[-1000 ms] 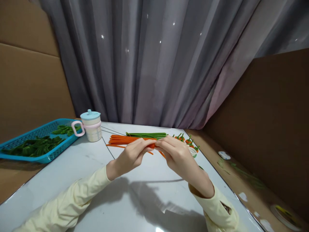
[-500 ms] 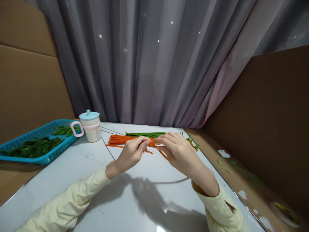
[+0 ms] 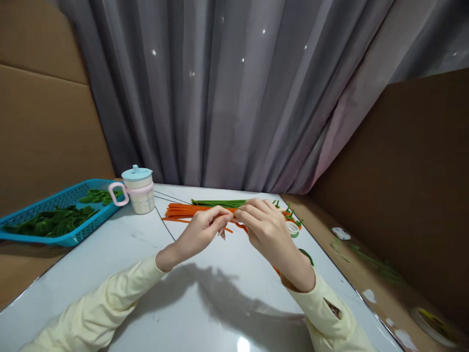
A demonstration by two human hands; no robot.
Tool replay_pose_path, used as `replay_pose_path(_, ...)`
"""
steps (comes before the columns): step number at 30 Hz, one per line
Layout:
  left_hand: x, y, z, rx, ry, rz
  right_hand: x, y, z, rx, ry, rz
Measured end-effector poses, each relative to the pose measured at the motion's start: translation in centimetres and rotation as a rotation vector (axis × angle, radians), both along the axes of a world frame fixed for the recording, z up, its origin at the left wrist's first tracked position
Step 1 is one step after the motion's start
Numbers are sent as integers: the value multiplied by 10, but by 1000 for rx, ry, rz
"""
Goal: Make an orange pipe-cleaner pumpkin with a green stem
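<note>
Above the white table, my left hand [image 3: 206,227] and my right hand [image 3: 266,231] meet fingertip to fingertip, both pinched closed. Between them is an orange pipe cleaner [image 3: 242,227], a bent piece of which shows under my right fingers. Another orange end pokes out by my right wrist, beside a dark green curved piece [image 3: 307,256]. My fingers hide most of what they grip. Behind my left hand lies a bundle of orange pipe cleaners [image 3: 179,210], with a bundle of green pipe cleaners [image 3: 216,202] farther back.
A blue basket [image 3: 73,238] of green leaf-like pieces stands at left, beside a lidded cup [image 3: 142,199] with a pink handle. A roll of tape [image 3: 292,229] and small orange-and-green pieces [image 3: 296,220] lie beyond my right hand. Cardboard walls and a grey curtain [image 3: 227,122] surround the table.
My right hand has turned and its fingers have closed in toward my left. The orange piece's loose end has shifted toward my right wrist. The tape roll has come into view.
</note>
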State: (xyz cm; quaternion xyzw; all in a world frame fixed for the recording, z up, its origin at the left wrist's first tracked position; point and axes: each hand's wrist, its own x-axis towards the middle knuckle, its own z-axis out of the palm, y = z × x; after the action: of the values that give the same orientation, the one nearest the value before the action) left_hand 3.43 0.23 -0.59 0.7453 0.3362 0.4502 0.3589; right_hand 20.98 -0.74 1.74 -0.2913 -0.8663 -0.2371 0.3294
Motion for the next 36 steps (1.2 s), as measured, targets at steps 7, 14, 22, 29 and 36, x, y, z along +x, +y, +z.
replay_pose_path(7, 3, 6, -4, -184, -162, -137, 3, 2, 3, 41, 8, -36)
replay_pose_path(14, 4, 6, 2, -280, -287, -94, 5, -17, 10, 56, 296, 16)
replay_pose_path(22, 6, 1, 1, -91, -314, 34, -5, -5, -9, -387, 342, -38)
replay_pose_path(29, 9, -5, -1, 91, -299, 132, -14, -3, -5, -881, 832, 268)
replay_pose_path(36, 8, 0, -4, 186, -302, 118, -21, -1, -8, -1071, 1013, 393)
